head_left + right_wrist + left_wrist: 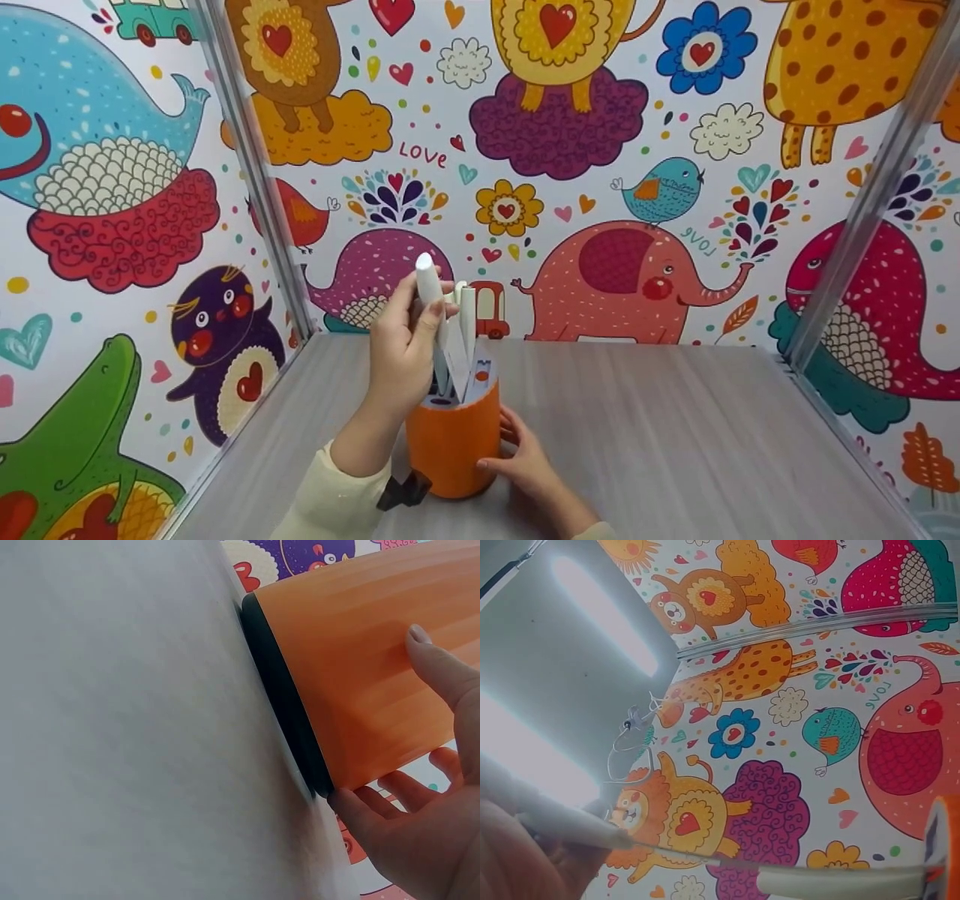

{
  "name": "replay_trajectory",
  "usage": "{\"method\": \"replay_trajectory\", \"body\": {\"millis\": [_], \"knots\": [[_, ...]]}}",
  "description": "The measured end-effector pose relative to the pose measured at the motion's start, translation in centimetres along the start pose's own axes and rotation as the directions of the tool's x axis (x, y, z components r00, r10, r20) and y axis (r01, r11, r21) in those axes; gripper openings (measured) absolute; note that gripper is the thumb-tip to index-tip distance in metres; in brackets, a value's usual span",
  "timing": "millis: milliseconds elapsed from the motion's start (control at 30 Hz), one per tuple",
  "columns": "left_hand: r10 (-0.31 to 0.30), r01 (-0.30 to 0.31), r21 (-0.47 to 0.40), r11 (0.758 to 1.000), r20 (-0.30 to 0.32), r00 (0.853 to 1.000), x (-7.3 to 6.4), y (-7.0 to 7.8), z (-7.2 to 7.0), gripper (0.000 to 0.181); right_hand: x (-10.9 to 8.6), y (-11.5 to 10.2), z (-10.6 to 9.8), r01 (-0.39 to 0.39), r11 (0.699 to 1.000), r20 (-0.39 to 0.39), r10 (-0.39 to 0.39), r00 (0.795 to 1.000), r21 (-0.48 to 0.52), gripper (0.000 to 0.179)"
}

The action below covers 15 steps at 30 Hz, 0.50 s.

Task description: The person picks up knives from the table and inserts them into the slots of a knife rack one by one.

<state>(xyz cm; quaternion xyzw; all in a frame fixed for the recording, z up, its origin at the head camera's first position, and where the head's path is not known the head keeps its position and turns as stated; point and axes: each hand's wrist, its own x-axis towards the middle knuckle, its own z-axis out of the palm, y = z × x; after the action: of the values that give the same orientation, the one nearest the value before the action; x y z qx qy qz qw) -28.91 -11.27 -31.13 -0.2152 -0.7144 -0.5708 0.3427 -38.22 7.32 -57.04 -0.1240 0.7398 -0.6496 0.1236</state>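
An orange knife block (pixel 454 450) stands upright on the table, its slotted top facing up. My left hand (pixel 397 349) grips the white handle of a knife (pixel 426 274) above the block. In the left wrist view the blade of that knife (pixel 697 856) stretches from the handle toward the block's top. Other white-handled knives (pixel 469 315) stand in the slots beside it. Low on the block's right side, my right hand (pixel 532 461) holds it, thumb on the front and fingers round the side. The right wrist view shows the block's dark base (pixel 281 690) at the table surface.
A wood-grain table (pixel 660 435) lies under the block. Panels with cartoon animals (pixel 615 292) enclose the back and sides, with metal corner posts (pixel 855 187) between them. Bright tube lights (pixel 604 615) hang overhead. A dark strap piece (pixel 405 490) sits at the left sleeve.
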Motion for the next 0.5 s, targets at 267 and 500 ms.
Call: {"method": "replay_trajectory", "body": {"millis": [267,500], "knots": [[-0.055,0.055,0.003,0.998,-0.020,0.998,-0.9,-1.5,0.6,0.041,-0.1,0.2,0.0,0.060,0.998,0.005,-0.059,0.998,-0.022,0.107],[-0.157,0.157,-0.010,0.988,-0.003,0.988,-1.5,-4.1,1.3,0.039,-0.3,0.0,0.0,0.053,0.998,0.002,-0.053,0.999,-0.029,0.106]]}}
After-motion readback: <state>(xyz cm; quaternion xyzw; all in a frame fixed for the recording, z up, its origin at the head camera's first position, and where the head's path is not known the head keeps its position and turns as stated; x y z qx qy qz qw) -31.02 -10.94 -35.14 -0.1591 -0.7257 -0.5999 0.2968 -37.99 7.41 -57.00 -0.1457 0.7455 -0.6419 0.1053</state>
